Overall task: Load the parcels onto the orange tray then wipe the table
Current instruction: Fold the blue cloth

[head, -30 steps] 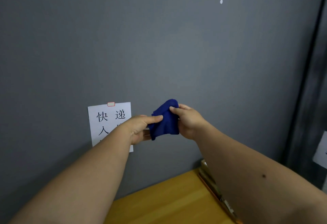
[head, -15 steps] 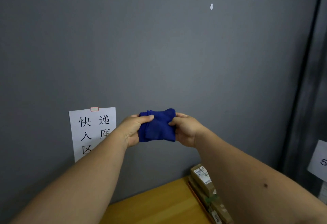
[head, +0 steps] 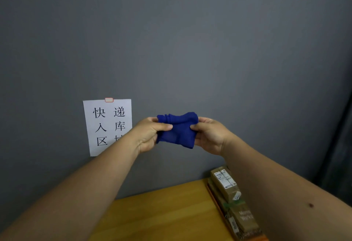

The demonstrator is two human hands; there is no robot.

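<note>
Below, wooden table [head: 162, 216] against grey wall [head: 171, 41], parcels [head: 228, 189] at right.

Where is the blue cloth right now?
The blue cloth is held up mid-frame between the left hand and right hand, before the grey wall.

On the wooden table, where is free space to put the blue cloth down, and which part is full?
The wooden table is bare from the grey wall forward, between the two forearms. The right side is crowded: cardboard parcels are packed on the orange tray. Both the left hand and the right hand hold the blue cloth above it.
</note>
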